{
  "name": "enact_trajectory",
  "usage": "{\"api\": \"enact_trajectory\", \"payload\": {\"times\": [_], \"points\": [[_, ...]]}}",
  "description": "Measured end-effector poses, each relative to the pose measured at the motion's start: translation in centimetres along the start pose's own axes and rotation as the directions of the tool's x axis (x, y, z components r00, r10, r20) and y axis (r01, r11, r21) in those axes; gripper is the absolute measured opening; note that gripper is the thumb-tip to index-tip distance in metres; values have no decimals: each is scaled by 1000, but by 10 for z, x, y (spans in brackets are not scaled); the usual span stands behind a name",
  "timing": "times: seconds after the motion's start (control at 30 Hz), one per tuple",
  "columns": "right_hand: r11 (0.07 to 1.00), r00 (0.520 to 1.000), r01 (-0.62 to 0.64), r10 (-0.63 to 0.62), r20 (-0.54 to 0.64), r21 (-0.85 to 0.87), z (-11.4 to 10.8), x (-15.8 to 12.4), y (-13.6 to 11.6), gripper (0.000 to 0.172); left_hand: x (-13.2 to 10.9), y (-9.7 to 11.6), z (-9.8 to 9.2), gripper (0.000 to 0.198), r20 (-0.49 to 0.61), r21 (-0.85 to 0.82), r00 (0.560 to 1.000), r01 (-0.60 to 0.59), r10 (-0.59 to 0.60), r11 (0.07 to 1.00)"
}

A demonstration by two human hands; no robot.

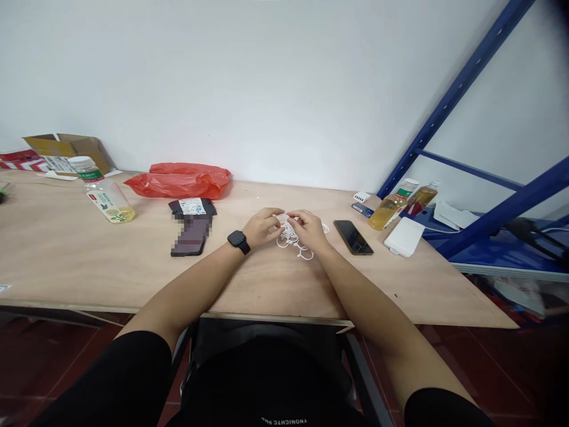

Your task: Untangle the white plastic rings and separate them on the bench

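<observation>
My left hand (pixel 265 226), with a dark watch (pixel 239 239) on its wrist, is closed in a pinch above the middle of the table. Facing it, my right hand (pixel 310 229) pinches too, and the fingertips of both nearly meet. A thin white strip, apparently a cable tie (pixel 287 219), shows between them; its ends are hidden by the fingers. Under and around the hands lies a small pile of white cable ties (pixel 290 233) bent into rings. One looped ring (pixel 306 254) rests nearest me, by my right wrist.
A phone (pixel 354 238), a white case (pixel 405 236) and a tea bottle (pixel 393 205) stand or lie right, near a blue rack (pixel 457 71). Leftward are a red plastic bag (pixel 186 181), a dark package (pixel 192 234), a tilted bottle (pixel 106 196) and a cardboard box (pixel 82 151).
</observation>
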State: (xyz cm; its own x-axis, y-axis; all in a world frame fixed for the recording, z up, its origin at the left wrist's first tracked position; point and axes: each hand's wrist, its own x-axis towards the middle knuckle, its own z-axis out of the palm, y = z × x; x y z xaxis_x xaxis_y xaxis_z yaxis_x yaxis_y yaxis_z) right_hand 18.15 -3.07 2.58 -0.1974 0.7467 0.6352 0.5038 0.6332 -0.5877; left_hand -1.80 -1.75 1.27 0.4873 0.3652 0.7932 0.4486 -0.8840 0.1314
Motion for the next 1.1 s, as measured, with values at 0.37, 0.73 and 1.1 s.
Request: {"api": "enact_trajectory", "payload": {"times": [0.37, 0.73, 1.1], "points": [[1000, 999, 19, -20, 38, 25, 2, -4, -12, 16, 2, 6, -3, 33, 39, 17, 983, 180, -180, 984], [976, 974, 217, -214, 77, -33, -4, -2, -17, 18, -3, 1, 3, 37, 26, 13, 995, 93, -94, 996], [989, 988, 142, -138, 72, -43, 0, -1, -8, 16, -1, 7, 4, 37, 119, 0, 966, 232, -230, 973]]}}
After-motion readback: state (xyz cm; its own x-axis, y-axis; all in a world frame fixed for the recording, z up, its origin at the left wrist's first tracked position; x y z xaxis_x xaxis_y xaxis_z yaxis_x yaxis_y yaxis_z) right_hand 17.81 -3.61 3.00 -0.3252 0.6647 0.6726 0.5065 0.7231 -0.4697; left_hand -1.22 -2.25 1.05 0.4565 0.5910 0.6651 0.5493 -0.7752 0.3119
